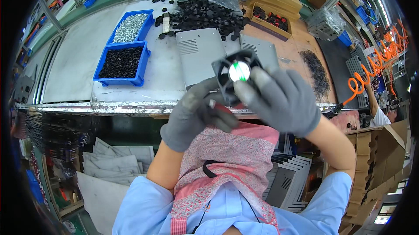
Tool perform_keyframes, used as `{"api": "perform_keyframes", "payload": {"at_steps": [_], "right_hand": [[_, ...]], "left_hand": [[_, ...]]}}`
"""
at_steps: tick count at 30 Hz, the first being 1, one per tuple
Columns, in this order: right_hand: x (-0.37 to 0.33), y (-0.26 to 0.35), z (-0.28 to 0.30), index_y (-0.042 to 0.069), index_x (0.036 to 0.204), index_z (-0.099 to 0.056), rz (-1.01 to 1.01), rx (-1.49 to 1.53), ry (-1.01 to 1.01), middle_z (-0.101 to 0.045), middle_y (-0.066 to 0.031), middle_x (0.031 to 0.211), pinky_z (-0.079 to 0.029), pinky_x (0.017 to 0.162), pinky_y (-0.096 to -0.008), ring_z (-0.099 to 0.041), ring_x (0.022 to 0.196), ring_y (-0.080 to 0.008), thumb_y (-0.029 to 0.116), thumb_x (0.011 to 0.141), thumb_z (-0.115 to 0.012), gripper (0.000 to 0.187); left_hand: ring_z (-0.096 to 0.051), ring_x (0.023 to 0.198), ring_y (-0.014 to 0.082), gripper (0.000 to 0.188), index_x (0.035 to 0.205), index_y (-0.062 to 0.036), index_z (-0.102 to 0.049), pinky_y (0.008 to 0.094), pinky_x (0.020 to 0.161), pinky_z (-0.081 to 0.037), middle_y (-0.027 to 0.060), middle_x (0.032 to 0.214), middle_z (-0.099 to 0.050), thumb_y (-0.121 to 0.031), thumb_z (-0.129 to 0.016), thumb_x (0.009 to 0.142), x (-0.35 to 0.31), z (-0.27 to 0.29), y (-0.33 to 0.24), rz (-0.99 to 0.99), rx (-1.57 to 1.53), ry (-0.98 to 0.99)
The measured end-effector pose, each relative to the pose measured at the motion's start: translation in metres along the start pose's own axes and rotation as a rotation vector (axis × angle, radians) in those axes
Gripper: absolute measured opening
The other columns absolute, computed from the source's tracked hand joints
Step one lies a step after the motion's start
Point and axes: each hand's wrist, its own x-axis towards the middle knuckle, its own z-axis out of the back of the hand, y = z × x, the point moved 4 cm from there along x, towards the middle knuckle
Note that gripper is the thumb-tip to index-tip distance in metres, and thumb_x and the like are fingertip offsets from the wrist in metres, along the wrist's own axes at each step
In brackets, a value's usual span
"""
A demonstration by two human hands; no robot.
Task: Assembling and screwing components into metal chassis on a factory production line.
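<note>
A square black cooling fan with a shiny white and green round label is held up above the table's front edge. My right hand, in a grey glove, pinches the fan from its right side with thumb and fingers. My left hand, gloved too, is closed at the fan's lower left edge. A small white tip and a bit of red show among the left fingers; blur hides what they belong to. Behind the fan lie two grey sheet-metal panels with vent slots, a left panel and a right panel.
Two blue bins stand at the left, one with black screws, one with silver parts. Black caps form a heap at the back. A cardboard box, black ties and an orange coiled hose are at the right.
</note>
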Motion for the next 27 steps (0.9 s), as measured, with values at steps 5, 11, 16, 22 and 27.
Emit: {"api": "perform_keyframes", "payload": {"at_steps": [5, 11, 16, 22, 27], "right_hand": [[0.017, -0.034, -0.071, 0.012, 0.106, -0.064, -0.235, 0.292, 0.254, -0.058, -0.0076, 0.092, -0.047, 0.069, -0.0334, -0.058, 0.085, -0.0238, 0.019, 0.073, -0.067, 0.034], [0.048, -0.043, -0.121, 0.006, 0.108, -0.066, -0.432, 0.912, 0.919, -0.068, -0.0124, 0.096, -0.048, 0.079, -0.0333, -0.063, 0.088, -0.0258, 0.016, 0.071, -0.070, 0.038], [0.045, -0.032, -0.148, 0.006, 0.108, -0.067, -0.311, 1.047, 1.035, -0.069, -0.0100, 0.100, -0.049, 0.082, -0.0318, -0.064, 0.090, -0.0216, 0.017, 0.074, -0.067, 0.036], [0.019, -0.053, -0.125, 0.004, 0.111, -0.065, -0.670, 1.318, 0.611, -0.067, -0.0086, 0.098, -0.048, 0.082, -0.0260, -0.062, 0.091, -0.0165, 0.006, 0.081, -0.057, 0.031], [-0.063, -0.094, -0.065, 0.004, 0.117, -0.060, -0.749, 0.903, -0.064, -0.065, -0.0069, 0.105, -0.046, 0.087, -0.0263, -0.060, 0.097, -0.0132, 0.016, 0.090, -0.058, 0.030]], "left_hand": [[-0.064, 0.067, 0.0160, 0.041, 0.111, 0.0043, -0.057, 0.0269, 0.059, -0.053, 0.0120, 0.086, -0.066, -0.030, -0.058, 0.090, -0.004, 0.011, 0.001, -0.009, 0.248, -0.322], [-0.064, 0.068, 0.0137, 0.028, 0.108, 0.0028, -0.059, 0.0245, 0.061, -0.052, 0.0107, 0.086, -0.066, -0.019, -0.059, 0.091, -0.015, 0.015, 0.000, -0.106, 0.491, -0.464], [-0.056, 0.053, 0.0101, 0.025, 0.100, 0.0020, -0.063, 0.0211, 0.047, -0.044, 0.0062, 0.067, -0.061, -0.020, -0.056, 0.092, -0.026, 0.033, -0.012, -0.270, 0.593, -0.472], [-0.053, 0.053, 0.0095, 0.028, 0.098, 0.0025, -0.061, 0.0215, 0.047, -0.040, 0.0059, 0.067, -0.060, -0.023, -0.053, 0.094, -0.027, 0.070, -0.018, -0.454, 0.613, -0.743], [-0.055, 0.109, 0.0208, 0.075, 0.125, 0.0023, -0.049, 0.0340, 0.092, -0.045, 0.0154, 0.114, -0.058, -0.058, -0.060, 0.081, -0.014, 0.099, -0.006, -0.550, 0.789, -0.458]]}}
